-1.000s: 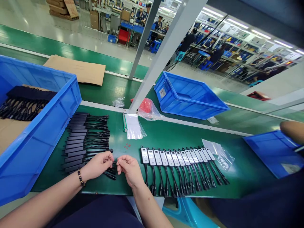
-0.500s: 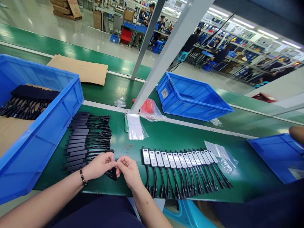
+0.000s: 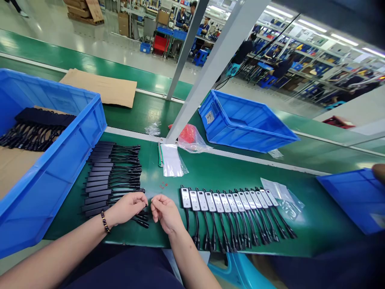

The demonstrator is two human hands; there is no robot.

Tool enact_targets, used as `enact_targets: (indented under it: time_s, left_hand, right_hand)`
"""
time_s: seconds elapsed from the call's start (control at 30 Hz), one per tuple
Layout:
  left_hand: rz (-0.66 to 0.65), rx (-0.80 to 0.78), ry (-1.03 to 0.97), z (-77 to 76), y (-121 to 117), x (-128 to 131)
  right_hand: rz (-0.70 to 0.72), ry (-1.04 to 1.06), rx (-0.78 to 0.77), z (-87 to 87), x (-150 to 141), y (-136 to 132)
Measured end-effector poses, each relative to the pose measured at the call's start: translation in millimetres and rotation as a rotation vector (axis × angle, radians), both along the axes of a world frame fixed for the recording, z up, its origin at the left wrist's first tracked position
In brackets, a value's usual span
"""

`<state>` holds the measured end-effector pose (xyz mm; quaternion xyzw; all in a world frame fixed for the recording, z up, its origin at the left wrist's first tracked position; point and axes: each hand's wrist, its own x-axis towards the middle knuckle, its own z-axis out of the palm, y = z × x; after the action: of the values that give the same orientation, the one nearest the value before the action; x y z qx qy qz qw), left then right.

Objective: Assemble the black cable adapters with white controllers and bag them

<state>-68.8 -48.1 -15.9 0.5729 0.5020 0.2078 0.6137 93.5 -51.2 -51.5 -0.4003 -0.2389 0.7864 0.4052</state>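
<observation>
My left hand, a beaded bracelet at its wrist, is closed over the cable ends of a stack of black boxes with cables. My right hand is a little to its right, fingers curled in and thumb against them. A narrow gap separates the two hands. Anything small in either set of fingertips is too tiny to make out. Just beyond them, several small red rings lie on the green table. To the right is a row of grey-faced units with little screens and black cables.
A blue crate with more black cabled units stands at left. Another blue crate sits behind a metal post. Near the post are a bag of red pieces, clear bags and a green-handled cutter. A blue bin is at right.
My fingertips met half a second ago and are now apart. The right hand has shifted slightly to the right; the left has barely moved.
</observation>
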Motion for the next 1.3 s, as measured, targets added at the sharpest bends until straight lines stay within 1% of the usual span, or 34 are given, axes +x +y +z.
enact_targets:
  time_s: [0.07, 0.17, 0.23, 0.37, 0.43, 0.53, 0.63, 0.73, 0.87, 1.03, 1.17, 1.3]
  left_hand:
    - [0.004, 0.022, 0.026, -1.2, 0, 1]
    - [0.007, 0.068, 0.069, 1.5, -3, 2]
    - [-0.010, 0.180, 0.135, 6.4, -7, 3]
    - [-0.016, 0.490, 0.319, 15.9, -19, -4]
    - [0.025, 0.586, 0.396, 18.4, -24, -12]
    - [0.084, 0.682, 0.511, 21.8, -29, -26]
    - [0.098, 0.721, 0.628, 28.2, -29, -41]
    - [0.085, 0.711, 0.724, 36.1, -27, -54]
    - [0.014, 0.689, 0.818, 40.9, -23, -57]
    - [-0.155, 0.694, 0.953, 34.6, -22, -39]
    - [-0.202, 0.732, 1.040, 27.3, -20, -28]
    - [-0.240, 0.747, 1.047, 21.2, -20, -28]
  right_hand:
    - [-0.059, 0.032, -0.015, -0.6, 6, 1]
    - [-0.099, 0.077, -0.043, -1.5, 12, 2]
    - [-0.108, 0.086, -0.057, -2.2, 14, 1]
    - [-0.130, 0.046, -0.064, -4.0, 14, -2]
    - [-0.141, 0.021, -0.070, -4.6, 13, -4]
    - [-0.145, 0.011, -0.065, -4.8, 8, -7]
    - [-0.103, 0.000, -0.058, -4.8, 2, -11]
    - [-0.058, -0.025, -0.060, -4.7, -1, -14]
    - [-0.029, -0.041, -0.060, -4.4, -2, -17]
    - [-0.033, -0.031, -0.055, -4.5, 0, -18]
    - [-0.055, -0.022, -0.041, -4.2, 3, -16]
    - [-0.076, -0.005, -0.042, -4.8, 5, -15]
